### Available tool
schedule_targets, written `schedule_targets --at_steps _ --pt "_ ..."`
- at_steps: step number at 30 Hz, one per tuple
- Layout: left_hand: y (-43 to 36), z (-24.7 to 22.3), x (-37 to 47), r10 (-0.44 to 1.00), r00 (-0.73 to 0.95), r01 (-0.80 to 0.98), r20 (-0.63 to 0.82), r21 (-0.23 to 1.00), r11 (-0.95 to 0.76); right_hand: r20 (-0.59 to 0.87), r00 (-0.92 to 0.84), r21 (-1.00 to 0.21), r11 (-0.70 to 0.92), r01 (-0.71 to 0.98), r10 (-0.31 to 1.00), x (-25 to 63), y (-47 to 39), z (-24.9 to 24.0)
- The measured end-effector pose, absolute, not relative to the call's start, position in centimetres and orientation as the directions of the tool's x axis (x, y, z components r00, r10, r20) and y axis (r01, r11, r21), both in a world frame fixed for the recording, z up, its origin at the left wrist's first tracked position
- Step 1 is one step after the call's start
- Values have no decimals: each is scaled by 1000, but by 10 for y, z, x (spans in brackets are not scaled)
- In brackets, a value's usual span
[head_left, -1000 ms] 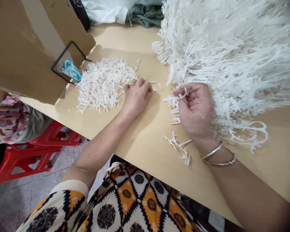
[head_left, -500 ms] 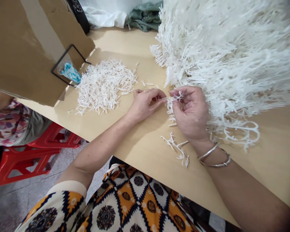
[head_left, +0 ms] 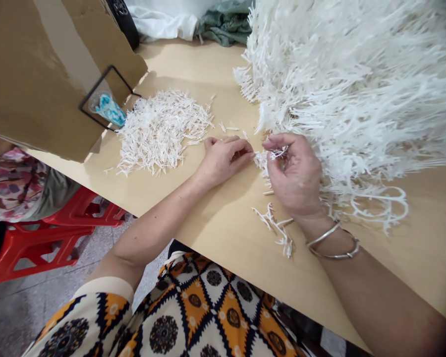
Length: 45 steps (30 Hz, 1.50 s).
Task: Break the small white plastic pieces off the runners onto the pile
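My left hand is closed in a pinch over the table, thumb and fingertips together; whatever they hold is too small to make out. Facing it, my right hand pinches a small branched white plastic piece between thumb and fingers. More white bits lie between the two hands, partly hidden by the right thumb. To the left is a pile of short white plastic pieces. A huge heap of white branched plastic strands rises beyond my right hand. Loose branched scraps rest below that hand.
A cardboard box stands at the left, a black wire frame and a clear cup with blue-and-white contents beside it. White and green cloths lie at the back. Red stools and another person's patterned clothing are at the left.
My hands have drawn slightly apart, the left fingertips now a little away from the piece in my right hand. The piles look unchanged; the view has shifted slightly.
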<state>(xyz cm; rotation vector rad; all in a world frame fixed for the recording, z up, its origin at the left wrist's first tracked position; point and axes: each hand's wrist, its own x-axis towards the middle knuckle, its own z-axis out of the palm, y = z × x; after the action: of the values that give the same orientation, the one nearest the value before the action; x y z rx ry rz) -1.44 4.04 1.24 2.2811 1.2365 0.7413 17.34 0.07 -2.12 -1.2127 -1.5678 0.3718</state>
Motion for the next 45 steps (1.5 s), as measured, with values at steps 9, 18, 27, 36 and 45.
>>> schedule_targets --at_steps 9,18,27,36,45 --pt "37 25 -15 862 376 635 339 583 -507 443 -11 -731 368 575 896 178 -1 -4" --pt "84 -9 -59 855 -83 735 512 611 -295 396 62 -769 294 568 916 183 -2 -8" --pt "56 9 -34 848 206 685 488 547 -481 447 114 -803 342 489 887 178 -1 -13" --pt "42 8 -15 847 426 611 319 589 -529 485 79 -767 380 516 871 174 -4 -14" --pt "46 8 -12 832 440 378 338 771 -513 500 57 -745 396 537 864 174 -4 -13"
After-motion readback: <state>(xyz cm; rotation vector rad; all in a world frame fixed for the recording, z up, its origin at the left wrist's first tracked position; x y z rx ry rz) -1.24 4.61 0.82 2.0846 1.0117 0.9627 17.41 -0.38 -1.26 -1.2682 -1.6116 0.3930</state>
